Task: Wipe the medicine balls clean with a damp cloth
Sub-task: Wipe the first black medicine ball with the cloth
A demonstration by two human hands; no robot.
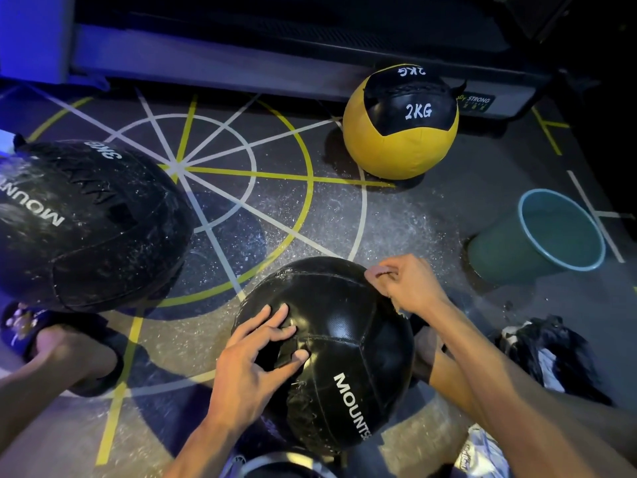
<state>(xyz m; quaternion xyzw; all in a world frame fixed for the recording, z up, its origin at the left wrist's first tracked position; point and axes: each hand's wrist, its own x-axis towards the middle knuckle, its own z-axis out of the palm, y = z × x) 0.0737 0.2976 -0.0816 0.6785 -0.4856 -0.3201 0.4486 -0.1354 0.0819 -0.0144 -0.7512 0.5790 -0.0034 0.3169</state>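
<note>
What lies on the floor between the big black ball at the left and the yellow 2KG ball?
In the head view, only floor with white and yellow painted lines separates the big black ball from the yellow ball; nothing stands there.

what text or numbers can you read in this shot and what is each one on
"2KG": on the yellow and black ball, front panel, and again upside down on top.
"MOUNT", cut off: on the big black ball at left.
"3KG", upside down: same ball, near its top.
"MOUNTS", cut off: on the near black ball.
"STRONG": on a label behind the yellow ball; the smaller print is unreadable.
</note>
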